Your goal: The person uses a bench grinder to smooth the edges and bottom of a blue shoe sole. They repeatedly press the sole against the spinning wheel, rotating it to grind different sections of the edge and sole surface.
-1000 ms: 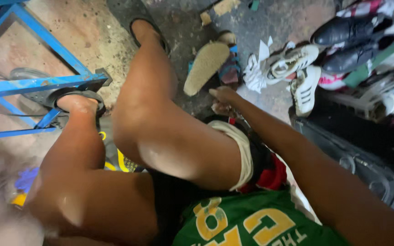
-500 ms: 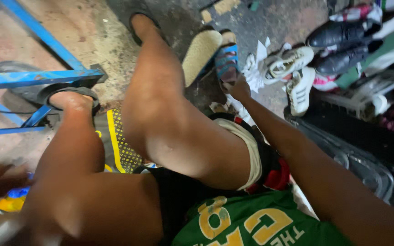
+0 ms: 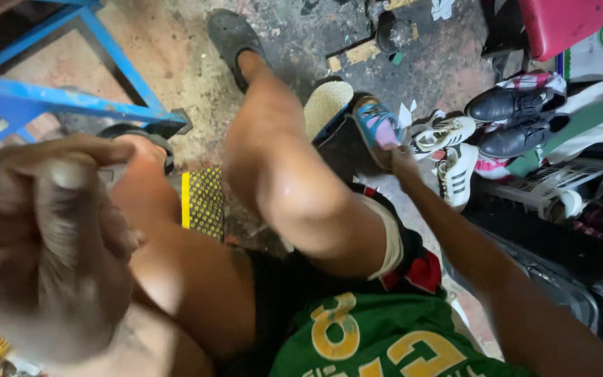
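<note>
White sneakers (image 3: 451, 150) and black shoes (image 3: 514, 119) crowd the right; bare floor (image 3: 176, 63) lies open ahead.

A: Report my left grip (image 3: 50, 244).
B: Close to the lens, blurred, fingers curled loosely inward, thumb across them.

A: And my right grip (image 3: 400, 159)?
B: Arm fully extended forward past the knee; fingers closed at the far end, mostly hidden.

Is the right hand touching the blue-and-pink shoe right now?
Touching. The head view shows the right hand closed on the lower end of the blue-and-pink shoe, with no gap between them.
</note>
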